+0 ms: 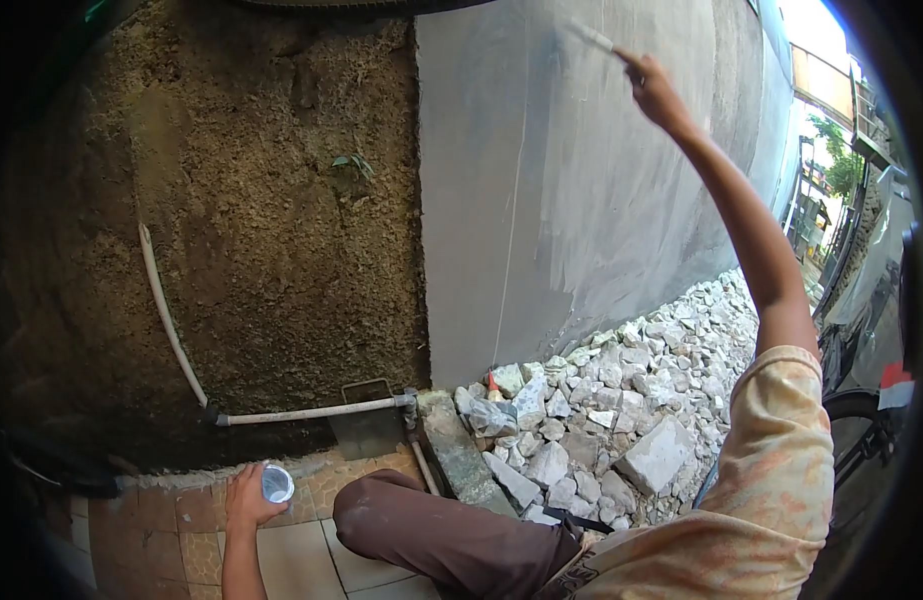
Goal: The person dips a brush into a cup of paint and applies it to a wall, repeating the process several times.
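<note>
My right hand point(657, 92) is raised at the end of a stretched arm, its fingers closed round the handle of a paintbrush point(593, 38). The pale head of the brush lies against the upper part of the grey wall point(481, 170), where lighter and darker streaks show. Low on the left, my left hand point(245, 500) is wrapped round a small cup point(277, 484) with whitish-grey stuff inside. The cup is over the tiled floor, left of my bent knee point(371, 505). A thin pale string point(511, 230) hangs down the wall to a small red-tipped object point(493, 385) by the rubble.
Broken stone rubble point(581, 450) lies along the wall's foot, with a large block point(657, 455) in it. A rough brown wall point(271, 200) stands on the left. A white pipe point(306, 412) runs low across it. Part of a bicycle wheel point(856, 440) shows at the right.
</note>
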Demonstrator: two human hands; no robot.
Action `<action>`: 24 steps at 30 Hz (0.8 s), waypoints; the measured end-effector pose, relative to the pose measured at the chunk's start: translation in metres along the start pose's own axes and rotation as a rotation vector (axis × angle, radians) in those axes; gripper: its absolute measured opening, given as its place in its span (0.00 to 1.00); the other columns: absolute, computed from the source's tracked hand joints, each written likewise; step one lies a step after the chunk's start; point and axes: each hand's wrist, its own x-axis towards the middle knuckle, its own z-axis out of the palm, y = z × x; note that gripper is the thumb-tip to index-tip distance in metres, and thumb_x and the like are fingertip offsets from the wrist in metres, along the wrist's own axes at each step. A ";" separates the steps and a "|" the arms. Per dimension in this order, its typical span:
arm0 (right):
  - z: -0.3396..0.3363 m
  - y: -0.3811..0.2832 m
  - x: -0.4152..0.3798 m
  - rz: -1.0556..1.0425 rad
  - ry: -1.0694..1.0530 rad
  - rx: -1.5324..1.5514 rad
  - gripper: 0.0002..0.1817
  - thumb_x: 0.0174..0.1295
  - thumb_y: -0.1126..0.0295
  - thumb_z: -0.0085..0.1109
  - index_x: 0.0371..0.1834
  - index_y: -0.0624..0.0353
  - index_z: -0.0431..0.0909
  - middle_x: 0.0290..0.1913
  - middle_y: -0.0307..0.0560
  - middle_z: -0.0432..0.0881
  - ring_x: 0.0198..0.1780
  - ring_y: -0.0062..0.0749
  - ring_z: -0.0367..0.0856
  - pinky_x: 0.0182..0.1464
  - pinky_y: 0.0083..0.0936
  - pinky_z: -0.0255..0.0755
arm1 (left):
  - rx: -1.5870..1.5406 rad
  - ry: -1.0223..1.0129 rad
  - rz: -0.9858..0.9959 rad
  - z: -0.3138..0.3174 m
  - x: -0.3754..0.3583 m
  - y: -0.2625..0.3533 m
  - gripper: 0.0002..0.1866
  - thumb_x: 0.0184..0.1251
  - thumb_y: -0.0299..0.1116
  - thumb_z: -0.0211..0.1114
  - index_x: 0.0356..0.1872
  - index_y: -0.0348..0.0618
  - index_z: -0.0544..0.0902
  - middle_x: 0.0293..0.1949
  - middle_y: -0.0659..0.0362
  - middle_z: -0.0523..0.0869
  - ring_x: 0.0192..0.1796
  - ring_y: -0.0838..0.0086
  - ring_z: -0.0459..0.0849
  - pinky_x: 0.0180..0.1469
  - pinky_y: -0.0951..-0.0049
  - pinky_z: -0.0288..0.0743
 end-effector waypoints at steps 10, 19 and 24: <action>0.011 -0.077 -0.199 -0.028 -1.134 0.105 0.24 0.72 0.74 0.59 0.68 0.41 0.85 0.44 0.59 0.83 0.45 0.60 0.84 0.51 0.51 0.77 | 0.018 0.015 0.002 -0.010 -0.006 0.001 0.53 0.36 0.50 0.88 0.72 0.51 0.78 0.61 0.55 0.84 0.68 0.59 0.81 0.76 0.55 0.64; -0.011 -0.007 0.021 -0.020 -0.406 -0.016 0.21 0.72 0.77 0.58 0.65 0.52 0.86 0.48 0.64 0.87 0.49 0.60 0.87 0.53 0.48 0.79 | -0.019 -0.028 -0.057 -0.008 -0.016 -0.002 0.52 0.35 0.51 0.88 0.70 0.50 0.79 0.67 0.54 0.83 0.71 0.58 0.80 0.80 0.52 0.63; -0.031 -0.021 0.058 0.038 0.082 -0.055 0.21 0.77 0.72 0.55 0.70 0.47 0.82 0.48 0.63 0.83 0.51 0.62 0.84 0.52 0.49 0.78 | -0.028 -0.050 -0.064 -0.008 -0.013 -0.010 0.53 0.35 0.50 0.88 0.71 0.50 0.79 0.67 0.55 0.84 0.70 0.57 0.82 0.79 0.52 0.64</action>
